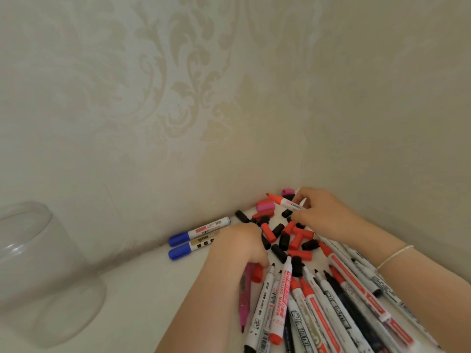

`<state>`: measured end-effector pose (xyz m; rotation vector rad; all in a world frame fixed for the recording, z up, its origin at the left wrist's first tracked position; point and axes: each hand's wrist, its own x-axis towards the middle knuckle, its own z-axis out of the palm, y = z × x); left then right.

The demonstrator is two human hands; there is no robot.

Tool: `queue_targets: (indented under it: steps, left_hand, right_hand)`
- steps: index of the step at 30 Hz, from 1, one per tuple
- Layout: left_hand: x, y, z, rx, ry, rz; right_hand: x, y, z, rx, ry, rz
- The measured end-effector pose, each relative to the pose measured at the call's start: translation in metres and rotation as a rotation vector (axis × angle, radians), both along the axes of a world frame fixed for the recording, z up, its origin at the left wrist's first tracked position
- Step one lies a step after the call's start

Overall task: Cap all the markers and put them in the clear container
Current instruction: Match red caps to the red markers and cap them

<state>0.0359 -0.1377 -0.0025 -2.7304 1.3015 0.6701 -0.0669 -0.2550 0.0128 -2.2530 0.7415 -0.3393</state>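
— Right hand point(323, 212)?
— At two o'clock of the cap pile, pinching an uncapped red marker point(285, 202), tip toward nine o'clock.
— Left hand point(240, 244)?
— Knuckles up at the pile's nine o'clock edge, fingers curled down among the loose caps point(288, 238) (red and black mostly, some pink); cannot tell whether grasping anything.
— Other markers?
— Fanned on the white worktop point(142, 296) at five o'clock of the caps, mostly uncapped point(318, 301). Two blue-capped ones point(196, 238) side by side at nine o'clock, just beyond the left hand, against the wall point(178, 98).
— Jar?
— Clear jar point(38, 271) far off at nine o'clock, well apart from everything.
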Motion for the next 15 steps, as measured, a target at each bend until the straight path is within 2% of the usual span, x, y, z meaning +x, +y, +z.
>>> queue_targets:
  steps: [2, 4, 6, 9, 11, 15]
  left_hand:
    - [0.000, -0.001, -0.001, -0.030, 0.045, 0.008]
    - [0.009, 0.003, 0.002, -0.143, 0.173, 0.049]
    - [0.024, 0.011, 0.008, -0.385, 0.340, 0.128]
    - [0.045, 0.021, 0.013, -0.901, 0.681, 0.377]
    - [0.053, 0.023, 0.012, -1.166, 0.889, 0.522]
    - [0.053, 0.020, 0.012, -1.334, 1.100, 0.633]
  right_hand:
    - [0.000, 0.002, 0.002, 0.006, -0.018, 0.010]
    - [-0.001, 0.003, 0.004, 0.010, -0.046, 0.012]
    - [-0.002, 0.005, 0.005, 0.010, -0.124, 0.004]
    - [-0.001, 0.011, 0.008, 0.040, -0.286, 0.036]
    - [-0.001, 0.017, 0.011, 0.036, -0.336, 0.084]
    - [0.001, 0.026, 0.017, -0.040, -0.275, 0.150]
